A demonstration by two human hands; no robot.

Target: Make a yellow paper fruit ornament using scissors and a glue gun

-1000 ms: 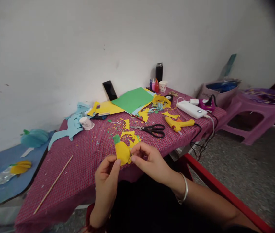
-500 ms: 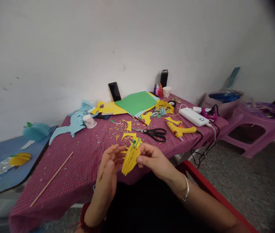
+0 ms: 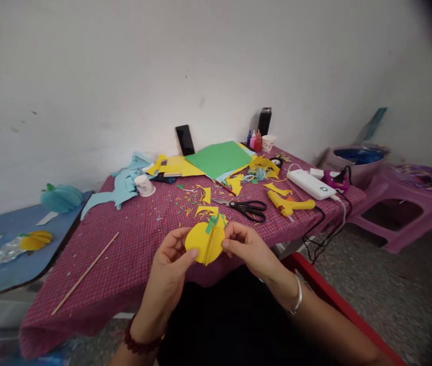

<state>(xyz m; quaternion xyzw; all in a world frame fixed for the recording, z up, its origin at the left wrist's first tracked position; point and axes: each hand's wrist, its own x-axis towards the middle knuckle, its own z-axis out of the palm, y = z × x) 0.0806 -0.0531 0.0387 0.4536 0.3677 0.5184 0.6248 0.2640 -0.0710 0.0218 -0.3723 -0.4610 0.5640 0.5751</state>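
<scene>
Both my hands hold a yellow paper fruit (image 3: pixel 205 242) with a small green stem, made of folded round leaves fanned open, just above the near edge of the table. My left hand (image 3: pixel 170 262) pinches its left leaf. My right hand (image 3: pixel 244 247), with a silver bangle at the wrist, pinches its right side. Behind it on the checked red tablecloth (image 3: pixel 132 244) lie yellow paper scraps (image 3: pixel 205 195) and black scissors (image 3: pixel 248 208).
A yellow glue gun (image 3: pixel 290 203), white power bank (image 3: pixel 311 183), green and yellow sheets (image 3: pixel 218 157), phone (image 3: pixel 185 140), paint bottles (image 3: pixel 254 139), paper cups, light blue cuttings (image 3: pixel 122 185) and a wooden stick (image 3: pixel 86 272) share the table. A purple stool (image 3: pixel 410 203) stands right; a blue board (image 3: pixel 13 249) with paper fruits lies left.
The yellow paper piece was turned from edge-on and spread open into a round fan between my hands. My left hand went from loosely open beside it to pinching its left leaf.
</scene>
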